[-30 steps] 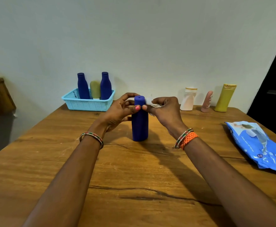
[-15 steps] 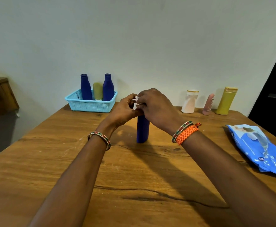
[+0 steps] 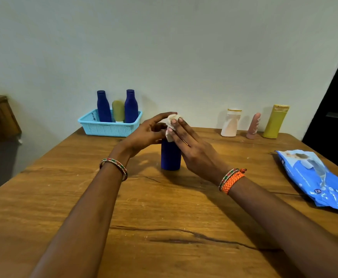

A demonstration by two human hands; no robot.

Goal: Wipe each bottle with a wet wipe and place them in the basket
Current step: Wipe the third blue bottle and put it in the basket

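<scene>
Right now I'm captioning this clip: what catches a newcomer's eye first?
Two hands at table centre work a white wipe over the top of an upright blue bottle. Behind it to the left, a turquoise basket holds three bottles; a blue wipes pack lies at right.

A matt blue bottle stands on a grained, cracked wooden table; nearby, a perforated plastic basket and glossy wipes pack.

blue bottle upright on table; both hands pressing wipe
</scene>
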